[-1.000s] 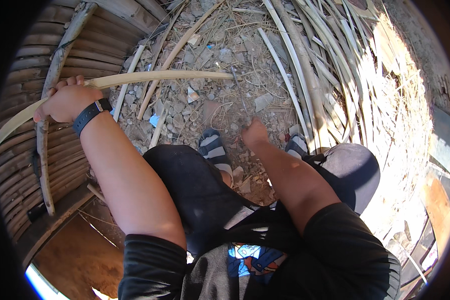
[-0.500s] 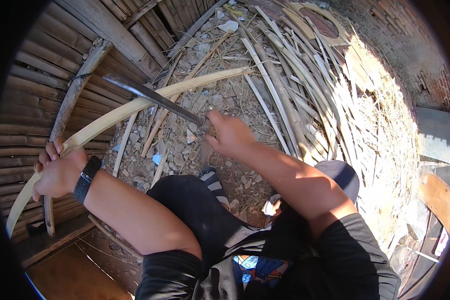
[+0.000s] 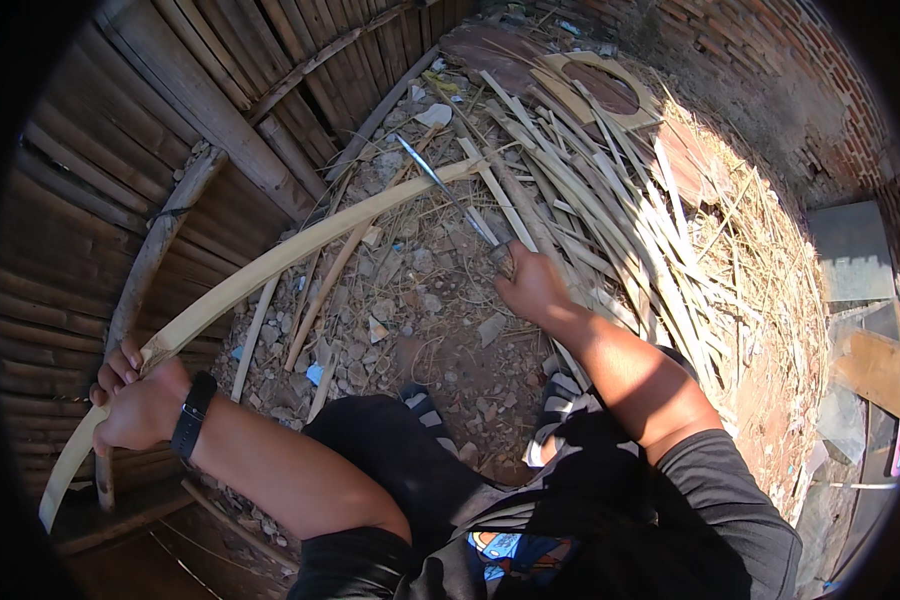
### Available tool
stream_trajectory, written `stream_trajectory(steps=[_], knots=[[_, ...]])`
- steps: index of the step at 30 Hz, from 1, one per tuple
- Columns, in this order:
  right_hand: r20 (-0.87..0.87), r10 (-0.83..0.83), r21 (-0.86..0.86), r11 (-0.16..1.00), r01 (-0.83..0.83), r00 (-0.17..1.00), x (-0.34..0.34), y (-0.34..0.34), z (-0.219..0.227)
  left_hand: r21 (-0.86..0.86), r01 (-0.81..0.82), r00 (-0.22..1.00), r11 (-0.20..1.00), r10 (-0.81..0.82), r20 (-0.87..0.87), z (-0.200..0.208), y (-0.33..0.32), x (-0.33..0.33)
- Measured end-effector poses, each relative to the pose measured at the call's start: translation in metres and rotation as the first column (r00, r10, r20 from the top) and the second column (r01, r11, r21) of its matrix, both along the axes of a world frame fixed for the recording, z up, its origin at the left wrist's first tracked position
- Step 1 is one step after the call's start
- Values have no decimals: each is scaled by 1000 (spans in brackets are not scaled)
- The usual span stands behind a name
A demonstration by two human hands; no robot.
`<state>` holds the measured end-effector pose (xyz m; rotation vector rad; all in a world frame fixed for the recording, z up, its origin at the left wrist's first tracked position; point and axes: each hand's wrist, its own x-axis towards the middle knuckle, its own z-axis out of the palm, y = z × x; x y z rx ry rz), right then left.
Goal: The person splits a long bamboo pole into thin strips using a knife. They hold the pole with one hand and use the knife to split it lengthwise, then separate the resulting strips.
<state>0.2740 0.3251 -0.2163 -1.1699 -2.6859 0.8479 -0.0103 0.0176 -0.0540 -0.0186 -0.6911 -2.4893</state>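
Observation:
A long, pale bamboo strip (image 3: 270,258) curves from the lower left up toward the middle of the ground. My left hand (image 3: 142,400) is closed round its lower part, with a dark watch on the wrist. In my right hand (image 3: 532,287) is the handle of a long-bladed machete (image 3: 448,192). Its blade points up and to the left, crossing the strip close to the far end. Whether the edge touches the strip or only passes over it, I cannot tell.
Slatted bamboo walling (image 3: 80,260) with a leaning pole (image 3: 160,240) stands close on the left. Split bamboo strips (image 3: 610,220) lie piled at the right on straw and rubble. Behind them rises a brick wall (image 3: 770,60). Grey sheets (image 3: 850,255) lean at the far right.
My right hand has moved right and slightly down, carrying the machete along the strip toward its far end. My left hand with the strip has shifted slightly down and right in the picture.

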Motion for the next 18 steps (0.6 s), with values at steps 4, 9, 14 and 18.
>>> stream_trajectory(steps=[4, 9, 14, 18], knots=[[-82, 426, 197, 893, -405, 901, -11, -21, 15, -44, 89, 995, 995, -91, -49, -4, -1, -1], [-27, 8, 128, 992, -5, 1000, 11, 31, -16, 13, 33, 994, 999, -31, -109, 2, -28, -9], [21, -114, 59, 992, 113, 993, 20, 48, -23, -99, 2, 996, 995, -11, -87, 1, -3, 1], [-35, 65, 71, 996, -62, 997, -2, 13, 1, -44, 28, 997, 999, -31, -68, 0, -2, 1]])
